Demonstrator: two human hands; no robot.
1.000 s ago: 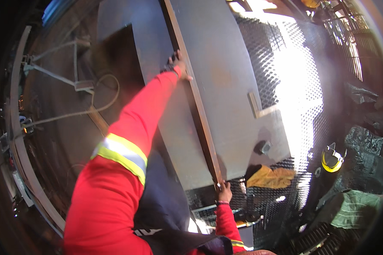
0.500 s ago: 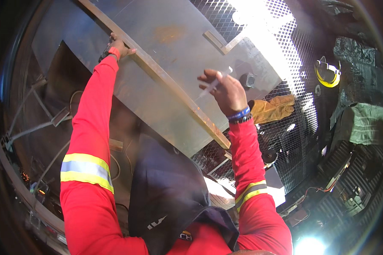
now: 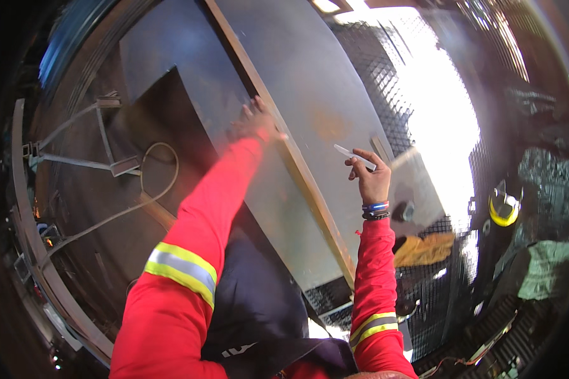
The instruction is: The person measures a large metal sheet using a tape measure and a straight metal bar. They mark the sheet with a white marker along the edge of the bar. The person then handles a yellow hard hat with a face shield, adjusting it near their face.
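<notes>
A long, narrow metal bar [image 3: 302,178] lies diagonally across a large grey metal sheet [image 3: 284,218]. My left hand [image 3: 254,123], smeared by motion, is at the bar's left edge. Its fingers look spread, and the thumb reaches over the bar. To the right of the bar, my right hand [image 3: 372,177] is raised above the sheet. A slim white pen-like marker [image 3: 355,157] is pinched in its fingers, its tapered end pointing up and left.
A tan work glove [image 3: 423,250] and a small dark object [image 3: 403,211] are right of my right wrist. Bright mesh [image 3: 385,82] borders the sheet. A cable [image 3: 101,221] loops past a metal frame [image 3: 76,162] on the left. A yellow-rimmed visor [image 3: 503,208] is far right.
My view has shifted, so the sheet and bar appear farther right and steeper. My left hand has moved nearer along the bar. My right hand has turned, still holding the white marker.
</notes>
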